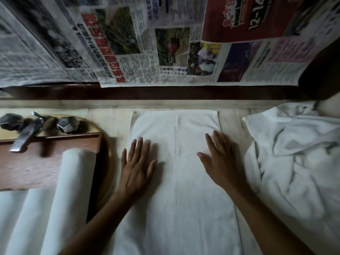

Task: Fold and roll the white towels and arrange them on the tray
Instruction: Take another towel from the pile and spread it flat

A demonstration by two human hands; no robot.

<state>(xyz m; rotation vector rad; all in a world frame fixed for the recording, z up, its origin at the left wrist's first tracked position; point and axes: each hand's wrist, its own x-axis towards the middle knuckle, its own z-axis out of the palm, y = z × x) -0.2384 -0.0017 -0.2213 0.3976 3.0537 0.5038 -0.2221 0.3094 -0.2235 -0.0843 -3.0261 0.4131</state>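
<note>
Folded white towel (184, 181) lying flat at ctr of the pale countertop (230, 122), a long strip running from the back ledge toward the near edge of view, w/ a lengthwise fold line down the middle. Far end squared off, just short of the ledge.

L hand (137, 168) resting palm-down on the towel's L half, fingers straight and slightly spread, thumb out toward the fold line. R hand (223, 162) palm-down on the R half, fingers straight and close together, thumb splayed wide toward ctr; a bit blurred. Neither hand gripping or pinching anything. Both forearms coming in from the bottom of view.

To the L, brown wooden tray (27, 166) set across a round basin w/ a gold-ish rim (107, 148). On the tray, three rolled white towels side by side, lengthwise: rightmost roll (71, 184) reaching furthest back, middle roll (31, 223) next to it, L-most roll (7, 208) cut off by the frame edge. Near ends of all three out of view.

Behind the tray, metal tap spout (25, 133) reaching over its back edge, w/ a faceted knob on the L (10, 121) and another on the R (67, 124).

To the R of the flat towel, past a strip of bare counter, heap of crumpled white towels (294, 162), unfolded.

At the back, dark wood strip (147, 92) along the counter; above it, newspaper sheets (128, 52) covering the wall, w/ colour photos and a red sheet upper R.
</note>
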